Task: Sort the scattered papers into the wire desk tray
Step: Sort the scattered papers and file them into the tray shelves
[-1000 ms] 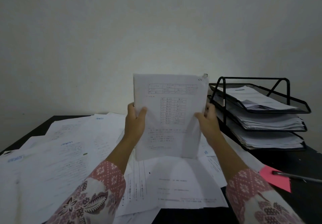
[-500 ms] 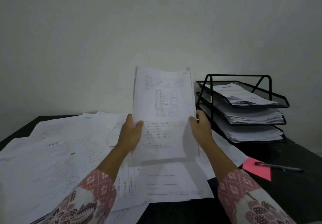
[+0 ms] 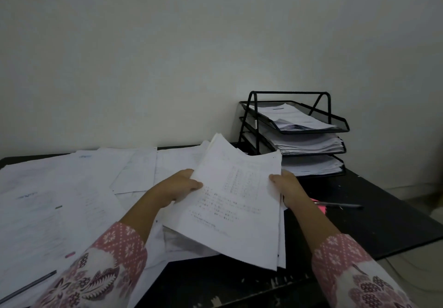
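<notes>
I see both hands clamped on one sheaf of papers (image 3: 236, 202): the left hand (image 3: 178, 186) pinches its left edge with the thumb on top and the fingers hidden beneath, and the right hand (image 3: 286, 187) grips the right edge the same way, thumb across the printed face. Holding it at both edges makes sense to me, since a thin sheaf would sag or fan apart if carried from one side. The sheaf is tilted, its far end raised and pointing toward the wire desk tray (image 3: 293, 125), which stands at the back right of the black desk (image 3: 383, 216) near the wall. That tilt reads to me as lining up with the sloped tiers, so the papers can slide in end first. All three tiers already carry stacks; the top one looks the least full, though I cannot tell which tier this sheaf belongs in. The sheaf is near the tray but not touching it. Many loose sheets (image 3: 60, 199) lie overlapping across the left of the desk, so I judge the sorting far from finished. A pen (image 3: 340, 205) lies on a pink note (image 3: 320, 205) just beside the right wrist, close enough to be brushed.
</notes>
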